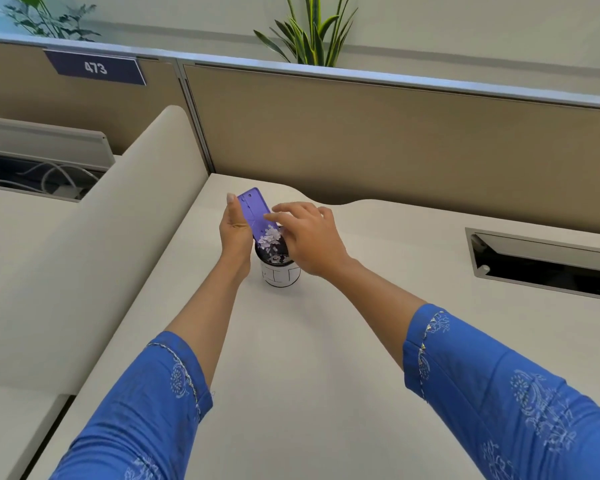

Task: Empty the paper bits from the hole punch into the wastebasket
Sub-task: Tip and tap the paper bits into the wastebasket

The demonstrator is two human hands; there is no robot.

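A purple hole-punch tray is tilted steeply, its lower end over a small white wastebasket with a black rim on the desk. White paper bits are heaped at the tray's lower end, and more lie inside the basket. My left hand grips the tray along its left edge. My right hand hovers over the basket's right side with fingers spread, its fingertips near the tray's right edge; whether they touch it is unclear.
The cream desk is bounded by a tan partition behind and a curved cream divider on the left. A recessed cable slot opens at the right. Cables lie in the neighbouring bay.
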